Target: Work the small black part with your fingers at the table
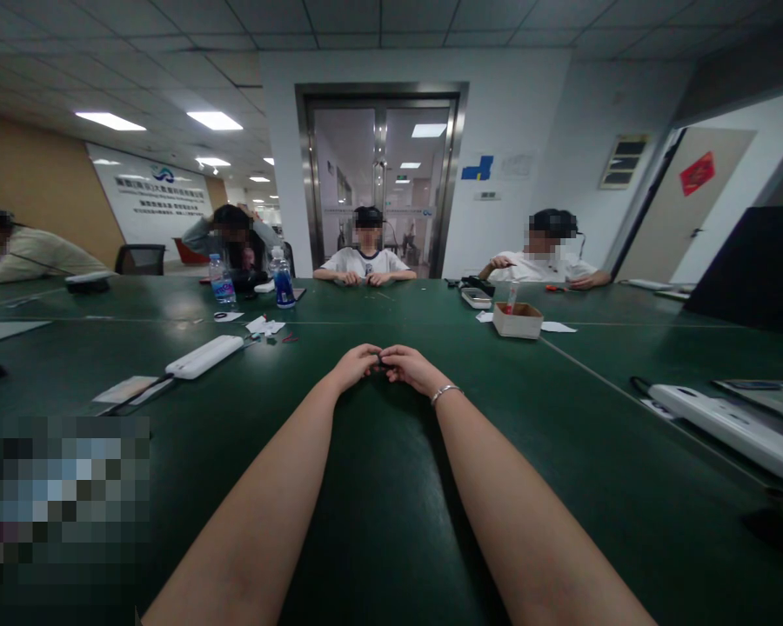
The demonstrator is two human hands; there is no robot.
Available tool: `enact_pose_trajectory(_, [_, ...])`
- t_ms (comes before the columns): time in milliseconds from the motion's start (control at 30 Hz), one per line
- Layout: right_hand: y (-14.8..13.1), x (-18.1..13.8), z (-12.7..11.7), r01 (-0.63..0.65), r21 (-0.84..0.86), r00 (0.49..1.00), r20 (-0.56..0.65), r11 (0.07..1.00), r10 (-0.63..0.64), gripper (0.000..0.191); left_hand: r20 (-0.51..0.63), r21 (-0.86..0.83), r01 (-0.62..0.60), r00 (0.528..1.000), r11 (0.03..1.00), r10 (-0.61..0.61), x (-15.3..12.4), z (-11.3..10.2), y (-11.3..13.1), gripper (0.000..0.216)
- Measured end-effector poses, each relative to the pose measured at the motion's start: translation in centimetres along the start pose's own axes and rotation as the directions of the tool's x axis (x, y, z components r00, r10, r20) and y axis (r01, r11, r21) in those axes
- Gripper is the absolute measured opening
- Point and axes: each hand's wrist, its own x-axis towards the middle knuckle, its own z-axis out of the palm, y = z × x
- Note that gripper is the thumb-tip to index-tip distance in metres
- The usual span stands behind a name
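Observation:
Both arms stretch forward over the dark green table point(391, 487). My left hand point(356, 367) and my right hand point(412, 369) meet fingertip to fingertip a little above or on its surface. Between them is a small dark object point(382, 360), pinched by the fingers of both hands. Its kind is too small to make out, and the fingers cover most of it. A silver bracelet point(445, 394) circles my right wrist.
Left lie a white power strip point(205, 356), small scraps point(265, 326) and two bottles point(283, 280). Ahead right stands a small open box point(518, 322); another white strip point(731, 426) lies at right. Several people sit around the table, one directly opposite point(365, 261).

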Motion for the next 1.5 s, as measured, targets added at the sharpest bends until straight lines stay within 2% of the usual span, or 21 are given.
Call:
enact_pose_trajectory(167, [0.05, 0.12, -0.01, 0.004, 0.012, 1.000, 0.002, 1.000, -0.004, 0.011, -0.020, -0.020, 0.010, 1.000, 1.000, -0.011, -0.19, 0.06, 0.21, 0.024])
enact_pose_trajectory(400, [-0.08, 0.03, 0.12, -0.011, -0.027, 1.000, 0.002, 1.000, 0.012, 0.012, 0.011, -0.023, -0.019, 1.000, 1.000, 0.020, 0.21, 0.03, -0.35, 0.022])
enact_pose_trajectory(933, [-0.19, -0.18, 0.06, -0.009, -0.001, 1.000, 0.018, 1.000, 0.009, 0.011, 0.026, -0.043, -0.028, 0.999, 0.999, 0.029, 0.13, -0.18, -0.38, 0.023])
enact_pose_trajectory(1133, [-0.03, -0.05, -0.11, -0.002, 0.014, 1.000, 0.021, 1.000, 0.002, 0.011, -0.017, -0.009, -0.011, 1.000, 1.000, 0.011, 0.10, -0.07, -0.26, 0.024])
enact_pose_trajectory(1500, [-0.09, -0.13, -0.05, -0.002, 0.014, 1.000, 0.022, 1.000, 0.002, 0.011, -0.011, -0.007, -0.012, 1.000, 1.000, 0.012, 0.28, -0.05, -0.52, 0.022])
